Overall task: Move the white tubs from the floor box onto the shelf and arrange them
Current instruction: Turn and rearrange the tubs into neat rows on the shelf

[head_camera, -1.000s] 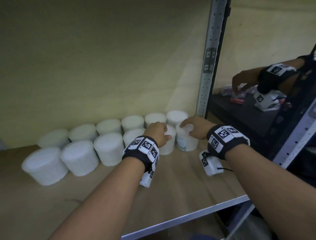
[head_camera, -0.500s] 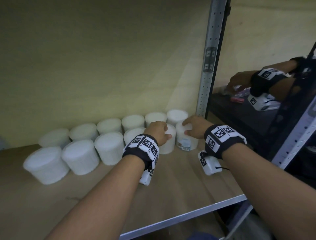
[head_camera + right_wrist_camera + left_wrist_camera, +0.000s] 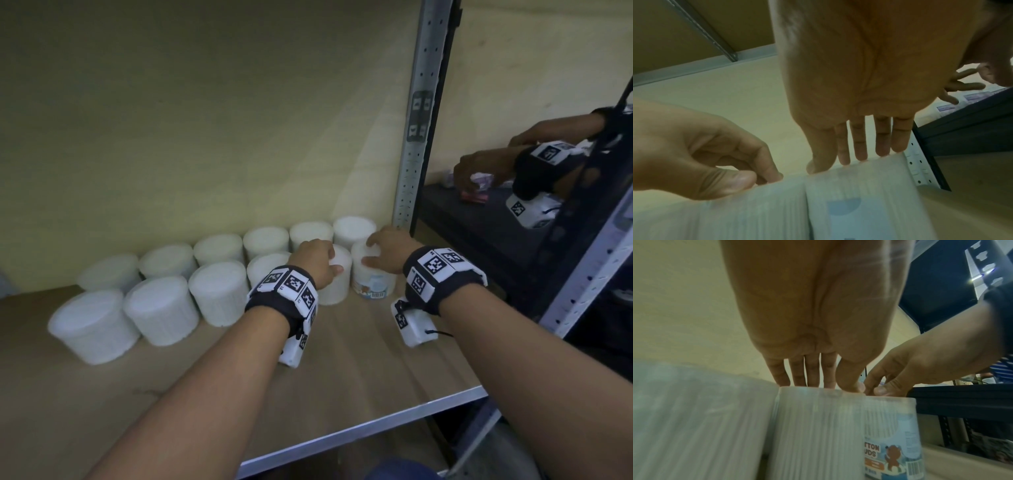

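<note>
Two rows of white tubs (image 3: pixel 219 296) stand on the wooden shelf (image 3: pixel 342 370). My left hand (image 3: pixel 317 260) sits on top of a front-row tub (image 3: pixel 337 289), fingers curled over its lid and thumb at the front rim. In the left wrist view, that hand (image 3: pixel 828 386) meets the tub (image 3: pixel 818 426) at its top edge. My right hand (image 3: pixel 383 250) grips the lid of the neighbouring labelled tub (image 3: pixel 375 284), the last at the right. The right wrist view shows my right hand (image 3: pixel 849 162) on the labelled tub (image 3: pixel 859 203). The floor box is out of view.
A grey perforated upright (image 3: pixel 418 137) stands just right of the labelled tub. The shelf's metal front edge (image 3: pixel 359 431) runs below my forearms. Bare board lies in front of the tubs. Another person's hand (image 3: pixel 479 171) works at a dark shelf to the right.
Both hands have stayed on the same two tubs and edged slightly toward the back row. The other person's hand at the right has dropped lower.
</note>
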Demonstrator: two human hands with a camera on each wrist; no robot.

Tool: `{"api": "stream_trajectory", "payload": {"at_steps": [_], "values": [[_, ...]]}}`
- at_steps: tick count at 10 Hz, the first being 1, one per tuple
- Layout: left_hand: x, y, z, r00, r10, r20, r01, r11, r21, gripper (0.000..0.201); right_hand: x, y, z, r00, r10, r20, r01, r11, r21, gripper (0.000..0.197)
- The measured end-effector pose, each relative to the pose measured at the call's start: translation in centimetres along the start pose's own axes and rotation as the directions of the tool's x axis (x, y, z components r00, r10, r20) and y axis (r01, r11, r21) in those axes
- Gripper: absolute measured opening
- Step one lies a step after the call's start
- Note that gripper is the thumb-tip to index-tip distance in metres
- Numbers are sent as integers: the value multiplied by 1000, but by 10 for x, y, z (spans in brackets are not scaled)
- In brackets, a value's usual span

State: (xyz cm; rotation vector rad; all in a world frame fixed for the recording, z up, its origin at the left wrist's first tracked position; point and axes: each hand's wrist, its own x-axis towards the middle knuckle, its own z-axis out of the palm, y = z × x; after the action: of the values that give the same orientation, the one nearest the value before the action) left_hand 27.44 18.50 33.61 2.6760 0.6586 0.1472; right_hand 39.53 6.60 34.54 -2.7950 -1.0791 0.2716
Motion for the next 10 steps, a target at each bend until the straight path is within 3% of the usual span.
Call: {"api": "stream_trajectory", "payload": {"at_steps": [2,3,4,6,9,10], "values": [[-1,1,0,1000,-6,0,6,1000,2,42,-3,4,-6,996,-74,43,73,997,21,45],[-2,1,-1,1000,-9,0,9,1000,-3,42,-2,5,-9,998,-56,-18,57,995,76,40],[-2,3,-1,1000,-8,7,8,1000,8,43,-4,4,-8,998,8,-69,-5,999,43,49],[-3,3,-2,1000,-4,5,4,1000,22,43,-4,3,-1,999,39,-27,-40,999,-21,60],[-2,3,-2,1000,-8,6,8,1000,13,42,-4,7,-6,999,-50,5,50,998,34,42],[-2,2,-1,1000,-8,2,8,1000,6,42,-5,9,-7,999,6,-50,-4,999,50,48]]}}
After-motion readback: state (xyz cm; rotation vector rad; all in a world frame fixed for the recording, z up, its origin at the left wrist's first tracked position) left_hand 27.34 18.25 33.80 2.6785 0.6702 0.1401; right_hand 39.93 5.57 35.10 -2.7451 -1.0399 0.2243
